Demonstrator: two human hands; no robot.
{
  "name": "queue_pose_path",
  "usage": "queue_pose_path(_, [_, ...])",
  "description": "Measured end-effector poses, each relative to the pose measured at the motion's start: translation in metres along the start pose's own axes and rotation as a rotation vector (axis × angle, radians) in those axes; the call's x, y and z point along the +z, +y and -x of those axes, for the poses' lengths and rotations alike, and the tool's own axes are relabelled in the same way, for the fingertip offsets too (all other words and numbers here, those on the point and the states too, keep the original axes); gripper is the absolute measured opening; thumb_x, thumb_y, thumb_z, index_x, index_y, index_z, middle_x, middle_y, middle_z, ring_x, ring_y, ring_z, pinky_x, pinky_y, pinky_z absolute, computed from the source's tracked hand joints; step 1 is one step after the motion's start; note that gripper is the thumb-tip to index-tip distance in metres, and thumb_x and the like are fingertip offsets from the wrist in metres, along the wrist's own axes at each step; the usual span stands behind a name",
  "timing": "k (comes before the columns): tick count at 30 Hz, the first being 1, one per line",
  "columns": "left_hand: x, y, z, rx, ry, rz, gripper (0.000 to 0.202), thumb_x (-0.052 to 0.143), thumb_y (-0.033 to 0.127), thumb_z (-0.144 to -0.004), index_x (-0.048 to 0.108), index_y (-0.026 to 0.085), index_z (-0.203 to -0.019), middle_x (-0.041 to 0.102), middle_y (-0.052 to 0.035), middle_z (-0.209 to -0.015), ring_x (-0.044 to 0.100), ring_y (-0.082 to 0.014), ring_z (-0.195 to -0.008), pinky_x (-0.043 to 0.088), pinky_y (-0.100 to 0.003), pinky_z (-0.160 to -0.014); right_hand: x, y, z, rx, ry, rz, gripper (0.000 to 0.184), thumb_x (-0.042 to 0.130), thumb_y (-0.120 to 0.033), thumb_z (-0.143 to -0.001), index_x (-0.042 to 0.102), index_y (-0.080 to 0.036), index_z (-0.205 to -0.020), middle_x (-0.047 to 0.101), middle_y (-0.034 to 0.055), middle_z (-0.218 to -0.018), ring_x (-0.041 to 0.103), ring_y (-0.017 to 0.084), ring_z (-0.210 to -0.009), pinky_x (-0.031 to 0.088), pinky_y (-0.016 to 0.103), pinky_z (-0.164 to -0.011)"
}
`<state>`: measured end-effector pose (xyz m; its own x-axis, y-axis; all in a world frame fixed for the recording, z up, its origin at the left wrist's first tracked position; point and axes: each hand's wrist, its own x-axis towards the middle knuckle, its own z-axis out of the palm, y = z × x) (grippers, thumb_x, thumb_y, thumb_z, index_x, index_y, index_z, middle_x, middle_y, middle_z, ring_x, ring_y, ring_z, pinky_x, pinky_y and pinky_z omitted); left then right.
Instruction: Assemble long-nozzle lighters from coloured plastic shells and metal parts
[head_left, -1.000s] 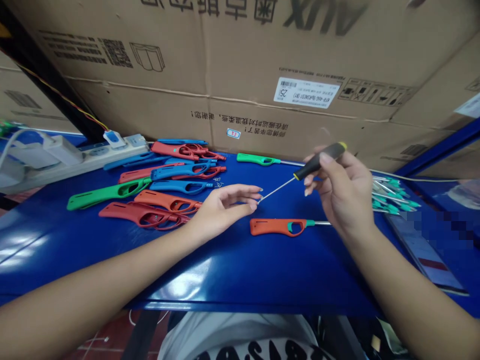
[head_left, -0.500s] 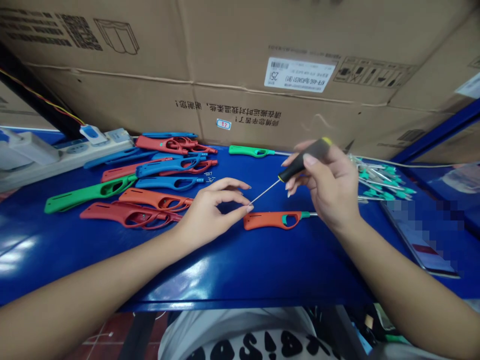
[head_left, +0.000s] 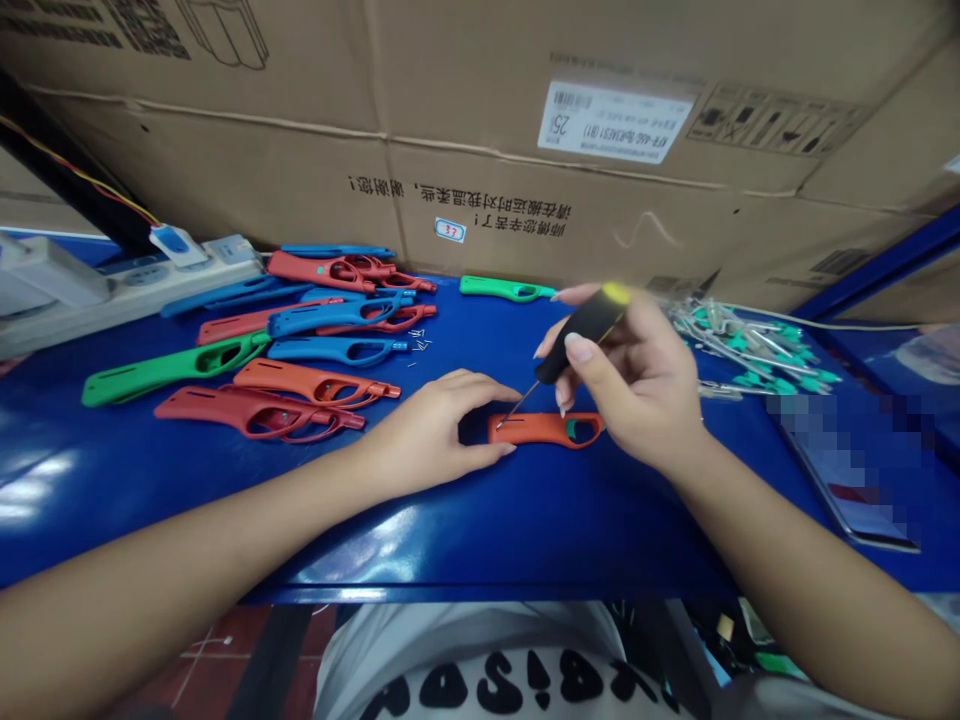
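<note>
On the blue table lies an orange lighter casing (head_left: 536, 429) with a teal trigger. My left hand (head_left: 442, 425) has its thumb and index finger around the casing's left end, the thumb against the near edge. My right hand (head_left: 637, 375) grips a black and yellow screwdriver (head_left: 574, 345), tilted, its thin shaft reaching down to the casing's left end. A small shiny piece, apparently a screw, shows at the tip. My right hand covers the casing's right end. Several loose screws (head_left: 421, 343) lie beyond my left hand.
Red, blue, orange and green lighter casings (head_left: 176, 370) are heaped at the left. A green lighter (head_left: 502, 288) lies at the back. Metal rods with teal parts (head_left: 780, 365) are piled right, above a phone (head_left: 847, 490). A power strip (head_left: 135, 300) and cardboard box (head_left: 465, 130) stand behind.
My left fingers have let go of the screwdriver tip and moved to the orange casing's end. The screwdriver has come down and left, its tip now at the casing.
</note>
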<state>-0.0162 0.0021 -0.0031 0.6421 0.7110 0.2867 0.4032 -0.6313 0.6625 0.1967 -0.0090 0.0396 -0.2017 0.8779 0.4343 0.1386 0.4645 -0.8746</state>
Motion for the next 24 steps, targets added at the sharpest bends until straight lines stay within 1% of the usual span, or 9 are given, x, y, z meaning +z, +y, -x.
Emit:
queue_pose_path(4, [0.0019,-0.001,0.0014,0.0,-0.05,-0.009,0.041,0.072,0.017,-0.08,0.064,0.02,-0.12,0.069,-0.0081,-0.115,0.064,-0.0245,-0.108,0.05,-0.038,-0.096,0.0017,0.0023,0.0019,0.017,-0.038,0.012,0.03,0.065,-0.043,-0.093,0.058,-0.031,-0.119,0.069,0.0012,-0.094,0.065,0.013,-0.062,0.057,0.027,-0.052])
queue_pose_path(8, [0.0027,-0.0009,0.0019,-0.002,-0.066,0.001,0.036,0.07,0.016,-0.082,0.064,0.019,-0.117,0.069,-0.0076,-0.113,0.064,-0.0232,-0.106,0.05,-0.037,-0.094,0.0023,0.0019,0.0035,-0.002,-0.039,0.031,0.027,0.063,-0.039,-0.094,0.057,-0.03,-0.119,0.068,0.0012,-0.093,0.07,0.015,-0.072,0.059,0.027,-0.056])
queue_pose_path(13, [0.0019,0.0003,0.0013,-0.007,-0.077,-0.007,0.028,0.07,0.015,-0.082,0.064,0.019,-0.11,0.069,-0.006,-0.107,0.064,-0.0224,-0.101,0.05,-0.034,-0.09,0.0032,0.002,0.0047,-0.011,-0.031,0.058,0.028,0.064,-0.038,-0.093,0.057,-0.031,-0.12,0.069,0.0017,-0.095,0.071,0.017,-0.077,0.062,0.029,-0.062])
queue_pose_path(16, [0.0018,0.0008,0.0007,-0.016,-0.076,-0.004,0.021,0.07,0.015,-0.082,0.063,0.02,-0.101,0.069,-0.0037,-0.1,0.064,-0.0218,-0.096,0.049,-0.033,-0.086,0.0044,0.003,0.0047,-0.016,-0.03,0.067,0.038,0.069,-0.039,-0.089,0.055,-0.033,-0.124,0.069,0.0024,-0.098,0.071,0.019,-0.079,0.063,0.032,-0.061])
queue_pose_path(20, [0.0024,0.0011,0.0003,-0.017,-0.073,-0.006,0.013,0.07,0.016,-0.082,0.061,0.02,-0.09,0.068,-0.002,-0.093,0.064,-0.0206,-0.091,0.047,-0.032,-0.084,0.0075,0.0046,0.0043,-0.06,-0.025,0.058,0.057,0.072,-0.039,-0.087,0.044,-0.038,-0.136,0.069,0.0026,-0.111,0.071,0.019,-0.079,0.062,0.033,-0.06])
queue_pose_path(22, [0.0029,0.001,0.0004,-0.017,-0.072,-0.014,0.012,0.069,0.017,-0.082,0.061,0.02,-0.09,0.068,-0.0016,-0.092,0.065,-0.0205,-0.089,0.047,-0.032,-0.083,0.0089,0.0054,0.0036,-0.091,-0.036,0.089,0.057,0.07,-0.039,-0.088,0.043,-0.039,-0.138,0.068,0.0029,-0.118,0.071,0.018,-0.08,0.061,0.032,-0.059])
queue_pose_path(24, [0.0034,0.0009,0.0006,-0.016,-0.066,-0.011,0.012,0.069,0.017,-0.082,0.062,0.02,-0.091,0.068,-0.0017,-0.092,0.065,-0.0208,-0.088,0.048,-0.033,-0.082,0.0095,0.0057,0.0022,-0.148,-0.069,0.149,0.053,0.07,-0.037,-0.088,0.046,-0.038,-0.136,0.066,0.0038,-0.124,0.07,0.019,-0.082,0.062,0.032,-0.06])
